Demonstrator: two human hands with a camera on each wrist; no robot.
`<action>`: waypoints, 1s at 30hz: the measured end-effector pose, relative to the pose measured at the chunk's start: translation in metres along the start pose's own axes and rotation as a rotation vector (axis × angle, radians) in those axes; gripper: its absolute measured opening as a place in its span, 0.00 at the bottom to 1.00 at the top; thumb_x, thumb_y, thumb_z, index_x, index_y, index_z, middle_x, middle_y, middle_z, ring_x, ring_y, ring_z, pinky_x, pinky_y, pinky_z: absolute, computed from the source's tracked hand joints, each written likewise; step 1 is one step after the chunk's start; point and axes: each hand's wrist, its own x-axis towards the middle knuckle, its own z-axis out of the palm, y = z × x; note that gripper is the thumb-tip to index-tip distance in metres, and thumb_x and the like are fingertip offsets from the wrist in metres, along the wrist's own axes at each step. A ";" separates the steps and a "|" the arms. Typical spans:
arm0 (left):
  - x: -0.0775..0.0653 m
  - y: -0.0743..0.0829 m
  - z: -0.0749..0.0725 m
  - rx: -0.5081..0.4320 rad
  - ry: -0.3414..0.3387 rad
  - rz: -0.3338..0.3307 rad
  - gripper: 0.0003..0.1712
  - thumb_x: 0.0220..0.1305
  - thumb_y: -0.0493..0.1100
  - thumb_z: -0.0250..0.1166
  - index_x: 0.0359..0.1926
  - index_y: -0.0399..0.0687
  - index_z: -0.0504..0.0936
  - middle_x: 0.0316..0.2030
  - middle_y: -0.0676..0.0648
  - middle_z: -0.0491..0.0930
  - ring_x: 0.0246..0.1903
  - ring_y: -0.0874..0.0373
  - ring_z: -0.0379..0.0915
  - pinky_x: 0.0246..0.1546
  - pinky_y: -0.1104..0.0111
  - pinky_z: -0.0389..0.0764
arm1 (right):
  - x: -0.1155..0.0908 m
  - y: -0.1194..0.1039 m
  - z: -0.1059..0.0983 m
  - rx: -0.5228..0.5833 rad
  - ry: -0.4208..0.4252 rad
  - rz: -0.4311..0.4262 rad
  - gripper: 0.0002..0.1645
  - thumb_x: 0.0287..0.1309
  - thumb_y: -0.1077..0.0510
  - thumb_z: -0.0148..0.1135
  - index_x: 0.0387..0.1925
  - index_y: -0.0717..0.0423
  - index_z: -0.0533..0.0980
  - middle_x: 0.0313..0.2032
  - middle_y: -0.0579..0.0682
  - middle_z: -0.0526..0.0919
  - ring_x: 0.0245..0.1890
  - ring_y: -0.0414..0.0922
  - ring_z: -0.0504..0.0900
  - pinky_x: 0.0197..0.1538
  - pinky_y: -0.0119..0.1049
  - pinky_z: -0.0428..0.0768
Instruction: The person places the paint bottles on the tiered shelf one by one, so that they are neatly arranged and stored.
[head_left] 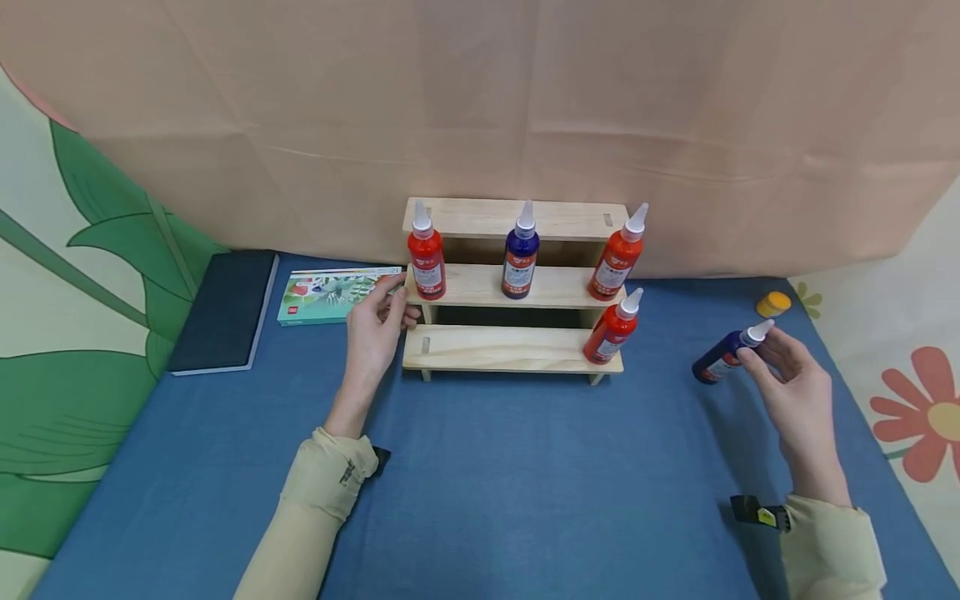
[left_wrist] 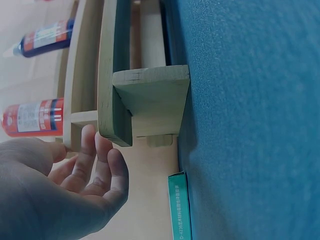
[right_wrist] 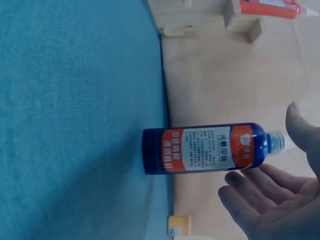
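A three-tier wooden display rack (head_left: 495,348) stands at the back of the table. My left hand (head_left: 377,321) holds its left end, thumb at the middle tier and fingers bent beneath. Red squeeze bottles (head_left: 427,265) and one dark blue bottle (head_left: 520,265) stand on the middle tier; another red bottle (head_left: 612,329) is at the right of the lowest tier. To the right, my right hand (head_left: 795,387) is spread around the neck of a second dark blue bottle (right_wrist: 200,148). In the right wrist view its thumb is apart from the bottle, which stands upright on the cloth.
A small yellow-lidded jar (head_left: 773,304) sits near the right back edge. Left of the rack lie a green box (head_left: 322,297) and a dark notebook (head_left: 225,310). Blue cloth (head_left: 525,483) covers the table, and a beige curtain (head_left: 480,100) hangs behind.
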 end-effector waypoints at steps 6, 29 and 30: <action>-0.001 0.001 0.000 0.009 -0.003 -0.002 0.21 0.84 0.41 0.58 0.69 0.36 0.80 0.38 0.31 0.87 0.33 0.43 0.84 0.37 0.72 0.88 | 0.000 0.005 0.003 0.001 -0.007 0.010 0.41 0.77 0.45 0.64 0.82 0.56 0.63 0.75 0.58 0.72 0.63 0.34 0.73 0.70 0.26 0.71; -0.002 0.002 0.000 0.012 -0.014 -0.012 0.23 0.84 0.43 0.58 0.70 0.35 0.79 0.39 0.31 0.87 0.35 0.42 0.84 0.39 0.72 0.88 | 0.003 0.013 0.008 -0.038 -0.032 -0.002 0.40 0.80 0.43 0.58 0.78 0.65 0.66 0.71 0.67 0.74 0.59 0.33 0.78 0.54 0.15 0.77; -0.002 0.002 0.000 0.012 -0.014 -0.012 0.23 0.84 0.43 0.58 0.70 0.35 0.79 0.39 0.31 0.87 0.35 0.42 0.84 0.39 0.71 0.88 | 0.003 0.013 0.008 -0.034 -0.030 -0.007 0.39 0.80 0.43 0.58 0.78 0.65 0.66 0.70 0.67 0.75 0.57 0.30 0.77 0.53 0.15 0.77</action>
